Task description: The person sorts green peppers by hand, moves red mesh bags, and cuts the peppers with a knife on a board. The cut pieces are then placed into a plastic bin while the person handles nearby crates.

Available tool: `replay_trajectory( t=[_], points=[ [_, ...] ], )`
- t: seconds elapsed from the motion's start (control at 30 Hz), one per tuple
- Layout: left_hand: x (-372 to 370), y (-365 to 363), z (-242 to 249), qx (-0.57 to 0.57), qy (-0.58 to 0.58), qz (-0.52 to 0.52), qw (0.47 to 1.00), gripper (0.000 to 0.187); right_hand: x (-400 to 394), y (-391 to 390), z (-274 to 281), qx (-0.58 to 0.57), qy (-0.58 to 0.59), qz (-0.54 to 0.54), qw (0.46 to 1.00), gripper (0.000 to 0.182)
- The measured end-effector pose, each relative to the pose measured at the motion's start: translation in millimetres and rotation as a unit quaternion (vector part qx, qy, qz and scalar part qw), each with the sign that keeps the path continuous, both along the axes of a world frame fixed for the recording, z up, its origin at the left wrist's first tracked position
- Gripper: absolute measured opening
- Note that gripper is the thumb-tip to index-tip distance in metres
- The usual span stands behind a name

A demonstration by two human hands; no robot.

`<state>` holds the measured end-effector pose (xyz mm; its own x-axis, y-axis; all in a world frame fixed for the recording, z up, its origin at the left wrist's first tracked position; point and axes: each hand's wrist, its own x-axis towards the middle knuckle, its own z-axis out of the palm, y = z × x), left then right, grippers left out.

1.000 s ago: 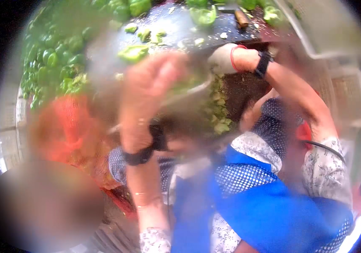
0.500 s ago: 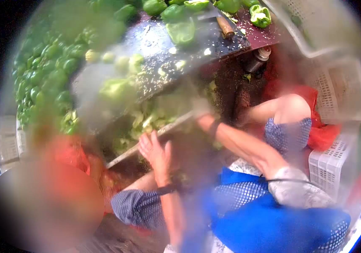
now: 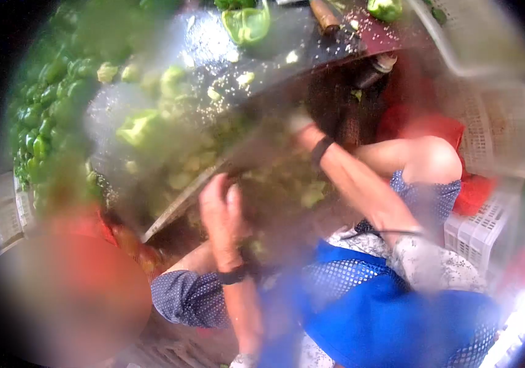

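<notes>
Below the table edge, my left hand (image 3: pixel 217 205) touches or lies against a long pale strip (image 3: pixel 179 199) that slants up to the right; its fingers are blurred. My right hand (image 3: pixel 304 127), wearing a dark wristband, is at the upper end of that slanting line, and its fingers are smeared and hidden by haze. Pale green pepper scraps (image 3: pixel 311 193) lie beneath and around both hands. On the dark tabletop (image 3: pixel 274 46) are a cut green pepper (image 3: pixel 247 26), a light green piece (image 3: pixel 138 127) and scattered seeds.
Many green peppers (image 3: pixel 38 144) are heaped at the left. A wooden handle (image 3: pixel 325 17) lies on the table beside another pepper (image 3: pixel 385 8). At the right are a dark bottle (image 3: pixel 372 72), red cloth or bags (image 3: pixel 472 195) and a white crate (image 3: pixel 477 236). Blurry smears cover parts of the view.
The view has shifted. My right hand has moved up, and the pale strip now slants more steeply. My left hand is slightly lower in relation to the table, its fingers closer together.
</notes>
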<state>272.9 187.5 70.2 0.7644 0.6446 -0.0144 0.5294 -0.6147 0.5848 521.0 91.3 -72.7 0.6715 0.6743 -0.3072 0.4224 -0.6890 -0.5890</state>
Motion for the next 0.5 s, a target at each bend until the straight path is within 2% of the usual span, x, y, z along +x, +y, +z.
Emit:
replay_trajectory(
  t=[0.03,0.07,0.1,0.13,0.2,0.27,0.37,0.4,0.5],
  points=[
    [6,-12,-12,-0.154,0.019,0.006,0.988,0.035,15,-10,-16,-0.027,-0.012,0.003,1.0,0.015],
    [11,-14,-32,-0.302,0.034,0.014,0.953,0.036,30,-19,-31,-0.057,-0.025,0.004,0.998,0.015],
    [10,-7,-77,-0.29,0.102,0.021,0.951,0.037,41,-27,-49,-0.083,-0.038,0.002,0.996,0.015],
    [-2,-2,-141,-0.28,0.171,0.026,0.944,0.037,51,-33,-67,-0.107,-0.048,0.001,0.993,0.015],
    [-33,13,-249,-0.428,0.197,0.09,0.877,0.043,63,-38,-95,-0.144,-0.067,0.001,0.987,0.015],
    [-57,16,-306,-0.543,0.183,0.164,0.803,0.049,65,-39,-106,-0.169,-0.077,0.016,0.982,0.015],
    [-75,12,-354,-0.653,0.132,0.204,0.717,0.06,61,-57,-142,-0.194,-0.08,0.053,0.976,0.016],
    [-72,8,-355,-0.675,0.114,0.199,0.701,0.064,51,-69,-166,-0.204,-0.074,0.062,0.974,0.016],
    [-36,-13,-313,-0.679,0.031,0.178,0.712,0.064,14,-78,-190,-0.225,-0.056,0.117,0.966,0.017]
  ],
)
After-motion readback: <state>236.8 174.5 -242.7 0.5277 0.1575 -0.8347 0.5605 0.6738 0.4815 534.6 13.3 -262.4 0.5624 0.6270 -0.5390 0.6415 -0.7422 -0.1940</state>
